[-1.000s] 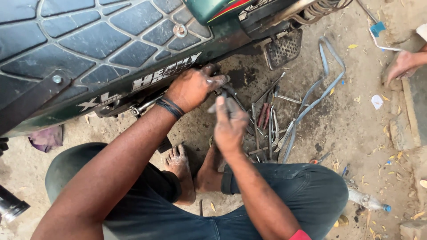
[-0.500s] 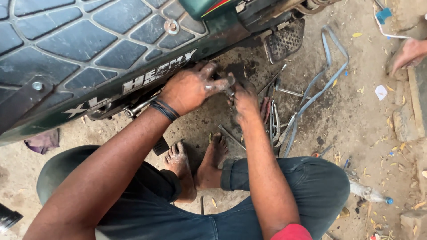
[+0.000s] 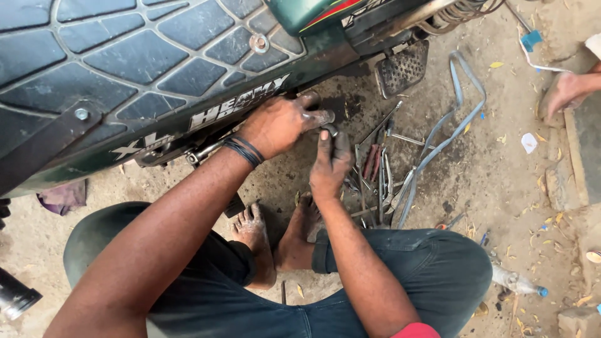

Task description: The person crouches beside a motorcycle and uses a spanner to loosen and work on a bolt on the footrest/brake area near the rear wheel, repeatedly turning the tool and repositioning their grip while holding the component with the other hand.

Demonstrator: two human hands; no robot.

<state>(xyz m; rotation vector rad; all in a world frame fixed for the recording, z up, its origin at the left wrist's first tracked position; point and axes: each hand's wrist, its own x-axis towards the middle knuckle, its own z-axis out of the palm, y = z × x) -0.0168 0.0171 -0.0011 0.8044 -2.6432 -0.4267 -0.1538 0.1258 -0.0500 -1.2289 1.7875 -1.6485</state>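
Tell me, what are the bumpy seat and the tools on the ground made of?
The seat looks like dark vinyl or rubbery plastic: dull sheen, moulded diamond pattern. The tools look like bare steel, grey with greasy glints. The right hand reaches beside them.

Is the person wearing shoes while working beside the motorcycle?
No, both feet are bare on the dirt ground, toes showing between the knees.
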